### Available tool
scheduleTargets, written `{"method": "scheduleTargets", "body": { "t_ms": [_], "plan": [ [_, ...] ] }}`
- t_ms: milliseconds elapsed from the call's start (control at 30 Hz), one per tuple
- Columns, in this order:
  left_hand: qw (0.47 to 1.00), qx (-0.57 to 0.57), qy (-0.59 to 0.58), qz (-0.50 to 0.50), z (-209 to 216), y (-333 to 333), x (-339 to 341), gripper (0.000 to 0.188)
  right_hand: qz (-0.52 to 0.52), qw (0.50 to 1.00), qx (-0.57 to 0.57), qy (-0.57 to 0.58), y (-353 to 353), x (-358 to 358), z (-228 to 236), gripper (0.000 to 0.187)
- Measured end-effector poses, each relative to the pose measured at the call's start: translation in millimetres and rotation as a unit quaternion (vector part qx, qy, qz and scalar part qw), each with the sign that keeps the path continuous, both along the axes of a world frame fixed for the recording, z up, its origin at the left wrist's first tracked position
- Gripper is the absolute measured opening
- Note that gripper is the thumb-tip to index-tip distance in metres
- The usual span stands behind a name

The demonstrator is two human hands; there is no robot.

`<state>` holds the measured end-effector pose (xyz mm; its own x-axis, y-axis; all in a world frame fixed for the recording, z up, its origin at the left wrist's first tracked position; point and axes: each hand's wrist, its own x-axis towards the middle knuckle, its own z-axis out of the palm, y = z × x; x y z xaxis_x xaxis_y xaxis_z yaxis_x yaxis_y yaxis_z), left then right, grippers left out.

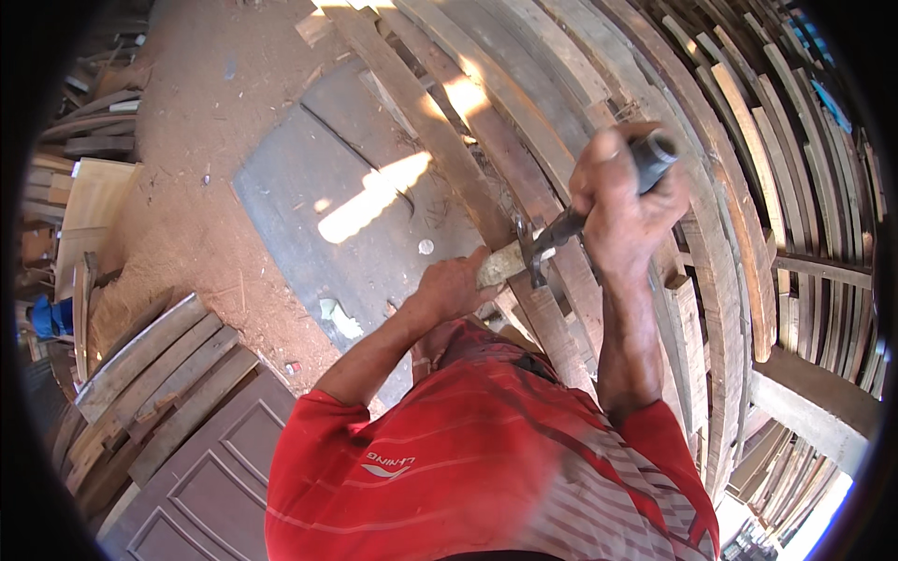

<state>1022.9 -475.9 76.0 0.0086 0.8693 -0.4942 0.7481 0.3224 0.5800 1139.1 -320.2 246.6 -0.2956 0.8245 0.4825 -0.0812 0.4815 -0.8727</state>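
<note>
My right hand point(627, 192) is closed around the dark handle of a hammer point(564, 228). The handle's round butt end sticks out past my fist at the upper right. Down at the left, the hammer's metal head is against or just over a short pale piece of wood point(503, 266); contact is hard to tell. My left hand point(454, 285) is wrapped round the near left end of that piece. Long wooden boards point(510, 122) lie beneath and beyond both hands. Some of my right hand's outline is blurred by motion.
Stacked curved-looking planks point(720, 215) fill the right side. A grey sheet point(290, 178) lies on the reddish dirt floor point(192, 140). At lower left are a brown panelled door point(210, 477) and piled boards point(168, 374). A concrete post point(809, 411) stands at right.
</note>
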Motion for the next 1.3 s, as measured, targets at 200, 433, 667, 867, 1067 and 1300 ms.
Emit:
{"method": "scheduleTargets", "body": {
  "t_ms": [200, 433, 667, 867, 1067, 1300],
  "plan": [
    [1.0, -0.002, 0.008, 0.0, -3, 1, 8, 0.075, -0.022, 0.997, -0.028, -0.066, 9, -15, 12, 0.022],
    [0.998, 0.026, 0.039, -0.033, -14, 2, 6, 0.082, -0.018, 0.991, 0.136, 0.006, -30, 13, 8, 0.018],
    [0.999, 0.047, 0.005, -0.016, -4, 13, -1, 0.077, -0.007, 0.993, -0.04, 0.11, -24, 36, 3, 0.016],
    [0.996, 0.061, -0.025, -0.057, -9, 10, -1, 0.072, -0.048, 0.99, -0.064, 0.112, -24, 43, 17, 0.019],
    [0.997, 0.044, -0.019, -0.068, -18, 6, -8, 0.063, 0.032, 0.967, -0.069, 0.242, -38, 78, 2, 0.016],
    [0.995, 0.052, 0.002, -0.08, -7, 10, -6, 0.072, -0.164, 0.985, 0.026, 0.051, -51, 62, -3, 0.018]
  ]
}}
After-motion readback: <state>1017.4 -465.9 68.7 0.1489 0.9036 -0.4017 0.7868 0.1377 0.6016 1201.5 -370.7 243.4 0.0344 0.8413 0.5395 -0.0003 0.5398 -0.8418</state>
